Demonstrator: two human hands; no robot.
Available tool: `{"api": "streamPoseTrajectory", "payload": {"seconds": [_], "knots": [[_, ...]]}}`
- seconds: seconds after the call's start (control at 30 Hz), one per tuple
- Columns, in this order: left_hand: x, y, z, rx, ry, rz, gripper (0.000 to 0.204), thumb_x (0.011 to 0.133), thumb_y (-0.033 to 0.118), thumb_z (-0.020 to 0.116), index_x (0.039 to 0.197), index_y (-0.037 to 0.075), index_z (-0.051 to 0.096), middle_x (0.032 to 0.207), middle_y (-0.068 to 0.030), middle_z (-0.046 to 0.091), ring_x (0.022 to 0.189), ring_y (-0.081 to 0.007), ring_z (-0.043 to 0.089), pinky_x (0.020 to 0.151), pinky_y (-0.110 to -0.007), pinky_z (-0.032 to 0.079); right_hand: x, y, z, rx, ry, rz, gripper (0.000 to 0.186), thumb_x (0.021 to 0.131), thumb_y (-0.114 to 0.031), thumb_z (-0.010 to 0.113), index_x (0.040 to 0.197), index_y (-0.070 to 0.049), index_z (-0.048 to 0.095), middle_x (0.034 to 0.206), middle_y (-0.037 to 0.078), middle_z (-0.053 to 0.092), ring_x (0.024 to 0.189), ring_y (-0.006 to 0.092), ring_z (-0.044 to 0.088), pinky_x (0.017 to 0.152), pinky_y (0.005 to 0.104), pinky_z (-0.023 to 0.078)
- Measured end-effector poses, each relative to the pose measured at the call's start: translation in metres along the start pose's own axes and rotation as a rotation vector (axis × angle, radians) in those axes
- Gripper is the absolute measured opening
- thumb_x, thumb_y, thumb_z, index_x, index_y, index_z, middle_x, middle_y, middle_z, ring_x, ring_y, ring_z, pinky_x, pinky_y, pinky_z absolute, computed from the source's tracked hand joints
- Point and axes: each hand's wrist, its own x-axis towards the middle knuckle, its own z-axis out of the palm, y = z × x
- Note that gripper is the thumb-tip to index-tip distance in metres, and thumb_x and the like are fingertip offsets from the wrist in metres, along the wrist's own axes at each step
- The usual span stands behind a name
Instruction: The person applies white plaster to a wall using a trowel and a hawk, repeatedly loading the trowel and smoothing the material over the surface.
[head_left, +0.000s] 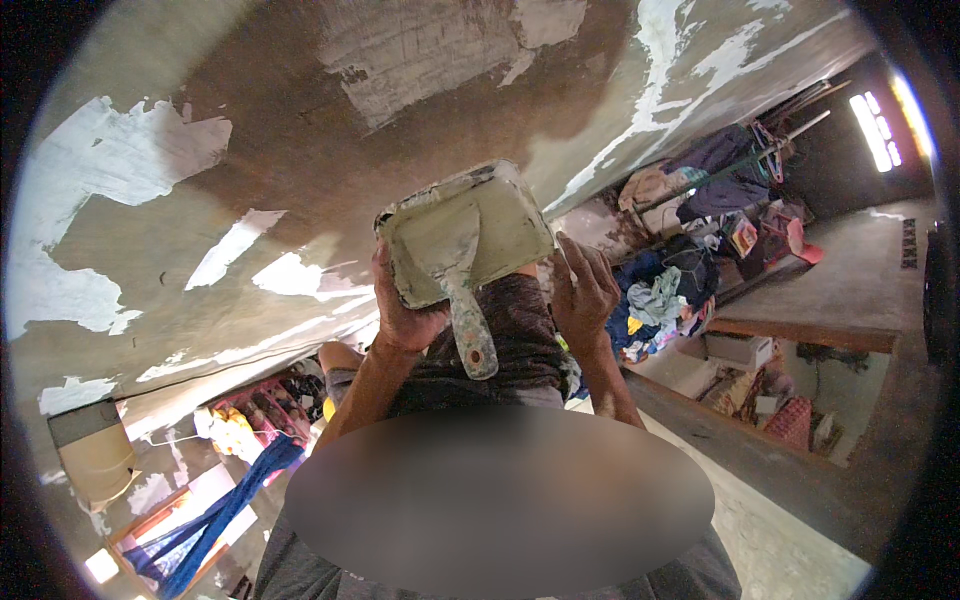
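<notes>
My left hand (405,315) is closed on the left side of a shallow rectangular tray (515,210), its rim smeared with pale filler. A putty knife (465,285) lies in the tray, its blade on the tray floor and its speckled handle hanging over the near edge toward me. My right hand (583,290) is beside the tray's right corner, fingers bent and close together. Whether they touch the rim or hold something small is hidden. The tray is in front of a brown wall (290,170) with white filler patches.
Clothes hang from a rail (740,165) at the right, above a heap of clothes (660,300). A recessed opening (840,400) with boxes and cloth lies lower right. At lower left are a blue cloth strip (215,510), a pink basket (265,410) and a beige container (97,460).
</notes>
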Motion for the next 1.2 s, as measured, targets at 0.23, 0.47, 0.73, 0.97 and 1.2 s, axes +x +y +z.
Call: {"api": "streamPoseTrajectory", "payload": {"seconds": [0.23, 0.47, 0.73, 0.97, 1.2], "knots": [[0.004, -0.004, -0.020, 0.089, 0.061, -0.024, 0.068, 0.082, 0.062, 0.045, 0.130, 0.014, 0.042, 0.123, -0.0076, 0.050, 0.110, -0.0266, 0.050, 0.090, -0.047, 0.043, -0.011, 0.007, -0.008, -0.113, -0.095, -0.022, 0.032, 0.079, -0.002, 0.053, 0.110, -0.002, 0.060, 0.094, 0.018, 0.061, 0.081, 0.0355, 0.058, 0.072, 0.0411, 0.048], [0.004, -0.006, -0.010, 0.046, 0.073, -0.019, 0.067, 0.081, 0.062, 0.046, 0.129, 0.015, 0.042, 0.123, -0.0079, 0.050, 0.110, -0.0276, 0.050, 0.091, -0.046, 0.042, -0.039, 0.047, -0.019, -0.155, -0.073, 0.381, 0.020, 0.085, -0.008, 0.055, 0.102, 0.001, 0.060, 0.088, 0.012, 0.062, 0.077, 0.0212, 0.060, 0.065, 0.0327, 0.048], [0.005, -0.007, -0.018, 0.000, 0.041, -0.019, 0.072, 0.078, 0.063, 0.050, 0.131, 0.015, 0.042, 0.127, -0.0090, 0.049, 0.113, -0.0288, 0.048, 0.092, -0.050, 0.041, -0.040, 0.043, -0.038, 1.414, 0.160, 1.043, 0.006, 0.087, -0.007, 0.057, 0.092, -0.006, 0.059, 0.087, 0.004, 0.063, 0.072, 0.0115, 0.061, 0.061, 0.0257, 0.051], [0.000, -0.003, -0.019, 0.016, 0.072, -0.056, 0.071, 0.079, 0.063, 0.050, 0.130, 0.015, 0.042, 0.125, -0.0081, 0.049, 0.113, -0.0285, 0.049, 0.092, -0.050, 0.040, -0.022, 0.010, -0.028, 0.964, 0.267, 0.996, 0.004, 0.086, -0.010, 0.059, 0.083, -0.007, 0.059, 0.073, 0.000, 0.058, 0.058, 0.0070, 0.053, 0.052, 0.0225, 0.044], [-0.004, -0.004, -0.010, 0.043, 0.125, -0.029, 0.069, 0.081, 0.062, 0.047, 0.130, 0.014, 0.041, 0.124, -0.0084, 0.050, 0.111, -0.0283, 0.050, 0.090, -0.049, 0.043, -0.013, -0.016, -0.048, 0.145, 0.134, 0.712, 0.013, 0.083, -0.012, 0.063, 0.076, -0.001, 0.060, 0.064, 0.001, 0.055, 0.055, 0.0072, 0.048, 0.051, 0.0245, 0.040]]}}
